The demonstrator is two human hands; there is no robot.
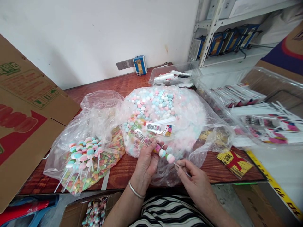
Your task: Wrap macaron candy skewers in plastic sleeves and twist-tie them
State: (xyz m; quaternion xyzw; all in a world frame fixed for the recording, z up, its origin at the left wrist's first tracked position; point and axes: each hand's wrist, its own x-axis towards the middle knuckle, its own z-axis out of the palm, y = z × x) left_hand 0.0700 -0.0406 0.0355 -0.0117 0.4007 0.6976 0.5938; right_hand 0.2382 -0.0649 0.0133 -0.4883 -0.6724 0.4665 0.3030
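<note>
My left hand (147, 160) is closed around a clear printed wrapper sleeve (143, 138) and the top of a candy skewer (165, 155). Pink, white and blue marshmallow candies sit on that skewer, half inside the sleeve. My right hand (193, 176) pinches the thin white stick (180, 167) at the skewer's lower end. Both hands hover over the near edge of the wooden table (127, 170), in front of a big clear bag of loose pastel candies (156, 110). A second wrapper (158, 128) lies on that bag.
A pile of finished candy skewers (82, 154) lies on a plastic bag at left. A cardboard box (26, 119) stands at far left. Clear trays with wrappers and sticks (260, 110) are at right, a small clear tub (172, 77) behind. A yellow label (233, 161) lies at right.
</note>
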